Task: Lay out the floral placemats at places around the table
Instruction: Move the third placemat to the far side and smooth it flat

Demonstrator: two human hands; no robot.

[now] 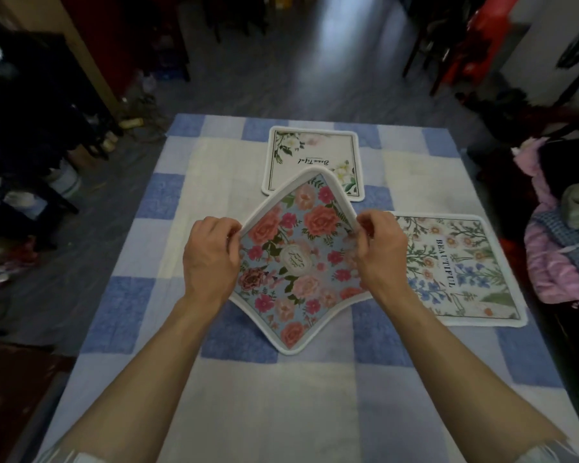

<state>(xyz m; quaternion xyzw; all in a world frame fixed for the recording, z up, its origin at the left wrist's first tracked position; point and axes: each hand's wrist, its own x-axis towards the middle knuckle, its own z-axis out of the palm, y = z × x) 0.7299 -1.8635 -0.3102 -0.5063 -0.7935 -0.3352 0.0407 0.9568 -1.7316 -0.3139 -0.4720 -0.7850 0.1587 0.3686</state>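
Note:
A blue placemat with pink and red roses is held above the middle of the table, turned like a diamond and slightly bent. My left hand grips its left edge and my right hand grips its right edge. A white placemat with green leaves and script lettering lies flat at the far side of the table. Another white placemat, with wildflowers and the word BEAUTIFUL, lies flat at the right side. The held mat's far corner covers part of the far mat's near edge.
The table wears a blue and white checked cloth. Dark furniture and clutter stand to the left. A pile of pink and purple clothes sits close to the table's right edge. Grey floor lies beyond.

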